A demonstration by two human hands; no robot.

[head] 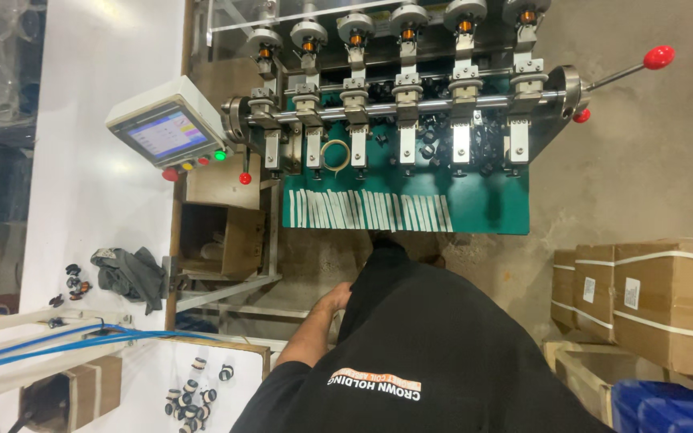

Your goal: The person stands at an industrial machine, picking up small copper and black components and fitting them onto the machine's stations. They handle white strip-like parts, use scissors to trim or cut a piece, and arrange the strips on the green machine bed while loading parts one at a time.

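Observation:
I look down my own black shirt towards the floor. My left hand hangs at my side against the shirt's edge, with its fingers hidden, touching nothing else that I can see. My right hand is out of view. Ahead stands a winding machine with several spindles carrying copper coils. Its green table bears a row of white tape strips along the front edge. A lever with a red knob sticks out at the machine's right.
A control panel with a screen and coloured buttons is mounted at the machine's left. On the white bench lie a grey cloth, small bobbins and blue hoses. Taped cardboard boxes and a blue crate stand at right.

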